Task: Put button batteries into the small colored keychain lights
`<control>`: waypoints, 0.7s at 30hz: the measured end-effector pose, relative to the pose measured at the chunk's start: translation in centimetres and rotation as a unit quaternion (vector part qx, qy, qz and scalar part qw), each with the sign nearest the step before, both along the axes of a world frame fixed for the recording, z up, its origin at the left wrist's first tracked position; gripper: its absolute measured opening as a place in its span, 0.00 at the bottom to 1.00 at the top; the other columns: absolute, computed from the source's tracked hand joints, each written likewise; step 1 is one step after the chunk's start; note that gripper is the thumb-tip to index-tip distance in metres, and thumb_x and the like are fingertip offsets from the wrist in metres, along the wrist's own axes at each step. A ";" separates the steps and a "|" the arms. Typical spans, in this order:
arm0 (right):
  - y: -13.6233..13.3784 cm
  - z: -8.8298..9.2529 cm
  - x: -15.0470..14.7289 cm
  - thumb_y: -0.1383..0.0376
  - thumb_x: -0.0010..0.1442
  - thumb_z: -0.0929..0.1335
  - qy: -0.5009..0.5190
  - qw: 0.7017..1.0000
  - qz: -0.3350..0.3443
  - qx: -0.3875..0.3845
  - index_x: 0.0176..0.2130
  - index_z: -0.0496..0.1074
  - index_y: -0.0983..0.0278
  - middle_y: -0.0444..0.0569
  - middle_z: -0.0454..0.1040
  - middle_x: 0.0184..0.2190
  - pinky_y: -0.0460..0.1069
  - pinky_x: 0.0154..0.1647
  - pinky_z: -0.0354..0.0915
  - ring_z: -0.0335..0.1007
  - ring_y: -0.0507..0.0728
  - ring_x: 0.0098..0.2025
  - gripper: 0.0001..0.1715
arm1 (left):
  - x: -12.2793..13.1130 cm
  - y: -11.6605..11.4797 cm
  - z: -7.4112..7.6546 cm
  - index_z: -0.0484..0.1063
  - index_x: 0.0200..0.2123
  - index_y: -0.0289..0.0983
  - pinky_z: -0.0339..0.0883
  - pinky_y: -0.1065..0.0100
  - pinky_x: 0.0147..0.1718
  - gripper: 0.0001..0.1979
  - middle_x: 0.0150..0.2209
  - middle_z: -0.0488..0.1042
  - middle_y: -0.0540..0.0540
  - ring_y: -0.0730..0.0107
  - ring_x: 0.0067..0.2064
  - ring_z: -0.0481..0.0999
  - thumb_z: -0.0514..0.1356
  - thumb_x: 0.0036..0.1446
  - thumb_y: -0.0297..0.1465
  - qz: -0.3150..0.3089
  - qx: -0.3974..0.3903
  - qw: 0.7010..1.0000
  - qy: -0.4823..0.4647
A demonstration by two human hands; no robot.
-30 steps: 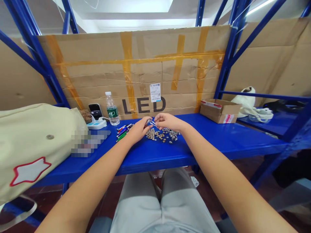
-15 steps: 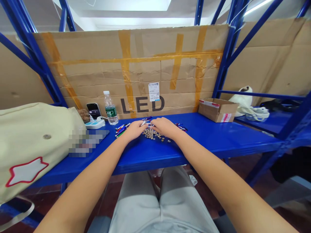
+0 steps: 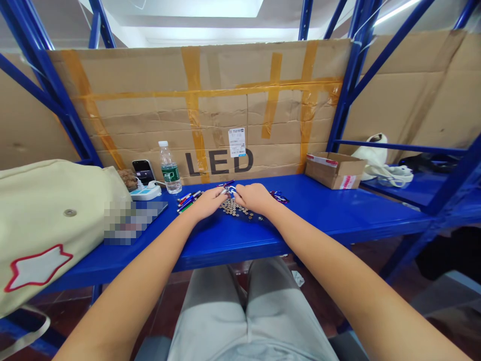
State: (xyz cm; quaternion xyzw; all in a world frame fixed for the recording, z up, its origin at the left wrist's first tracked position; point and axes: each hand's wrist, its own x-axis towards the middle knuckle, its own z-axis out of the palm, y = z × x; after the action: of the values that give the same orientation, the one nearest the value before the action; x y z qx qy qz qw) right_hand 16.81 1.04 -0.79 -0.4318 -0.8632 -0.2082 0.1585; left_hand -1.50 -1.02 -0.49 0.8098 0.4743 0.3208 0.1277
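Observation:
My left hand [image 3: 208,203] is closed, pinching a small silvery piece [image 3: 224,191] above the blue table [image 3: 323,210]. Facing it, my right hand [image 3: 253,195] has its fingers curled on a small loop-like part [image 3: 232,190], whitish and blue; fingers partly cover it, and its kind is unclear. Below the hands lies a heap of small round coin-like discs [image 3: 233,208]. Slim coloured tubes [image 3: 188,201], blue, red and green, lie left of my left hand. Beyond my right wrist is a cluster of blue and red shiny pieces [image 3: 278,197].
A water bottle [image 3: 170,170], a power strip [image 3: 145,192] and a phone [image 3: 143,171] stand at the back left. A cream bag [image 3: 56,210] fills the left end. An open cardboard box [image 3: 334,170] sits at the back right, before the blue rack post [image 3: 347,95].
Between my hands the small piece has turned, and its whitish-blue loop now shows more upright. My right fingers have curled tighter around it. The heap and tubes stay in place.

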 end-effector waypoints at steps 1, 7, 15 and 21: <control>-0.1 0.1 0.1 0.57 0.67 0.54 0.010 1.000 -0.010 -0.003 0.47 0.69 0.68 0.60 0.78 0.37 0.49 0.36 0.57 0.74 0.62 0.40 0.24 | -0.1 0.0 0.0 0.67 0.30 0.36 0.62 0.68 0.33 0.12 0.27 0.68 0.50 0.68 0.32 0.67 0.49 0.57 0.37 0.002 -0.010 1.000 0.000; -0.3 0.2 0.0 0.57 0.67 0.54 0.026 1.000 0.003 -0.007 0.47 0.68 0.68 0.59 0.77 0.37 0.49 0.36 0.57 0.74 0.62 0.40 0.23 | 0.0 0.0 -0.2 0.64 0.28 0.38 0.58 0.69 0.26 0.08 0.21 0.63 0.52 0.71 0.25 0.63 0.51 0.53 0.36 -0.044 -0.107 0.993 -0.024; -0.1 -0.2 -0.2 0.57 0.68 0.52 0.015 1.000 0.014 -0.002 0.47 0.67 0.69 0.61 0.77 0.36 0.49 0.37 0.58 0.74 0.62 0.40 0.25 | 0.8 -0.9 0.0 0.56 0.28 0.39 0.47 0.73 0.19 0.10 0.18 0.54 0.57 0.79 0.18 0.53 0.55 0.55 0.36 -0.113 -0.226 0.945 -0.209; 0.6 0.1 0.8 0.56 0.67 0.55 0.105 0.992 0.016 -0.065 0.46 0.65 0.65 0.56 0.77 0.39 0.48 0.36 0.59 0.73 0.60 0.39 0.19 | -0.4 0.8 0.3 0.59 0.36 0.39 0.53 0.74 0.18 0.11 0.19 0.59 0.57 0.78 0.18 0.58 0.53 0.59 0.40 -0.011 -0.130 0.972 -0.196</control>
State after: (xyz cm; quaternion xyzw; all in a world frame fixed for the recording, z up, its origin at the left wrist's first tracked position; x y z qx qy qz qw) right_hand 17.65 1.67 -0.65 -0.4470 -0.8601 -0.1030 0.2232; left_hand -1.91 -0.24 -0.18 0.7128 0.4688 0.4077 0.3255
